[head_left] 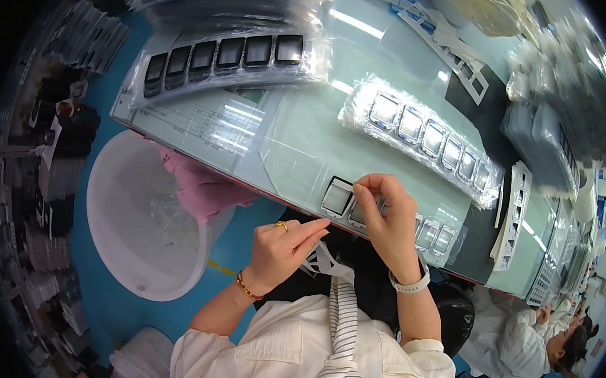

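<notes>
Right hand (pixel 392 220) fingers pinching film over square screen (pixel 359 214), left hand (pixel 281 247) – fingers curled, empty

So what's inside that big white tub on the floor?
The white tub holds crumpled clear plastic film near its right side. A pink cloth hangs over its rim and hides what lies beneath it; the workbench edge covers that corner too.

**What we cannot make out**

We cannot tell what our right hand (pixel 389 219) pinches; its fingers cover part of the square frames (pixel 337 196) at the table edge (pixel 247 178). Our left hand (pixel 281 247) hides its own fingertips. The shelves (pixel 51 171) at left blur into dark shapes, and the co-worker (pixel 552 347) is cut off at the rim.
</notes>
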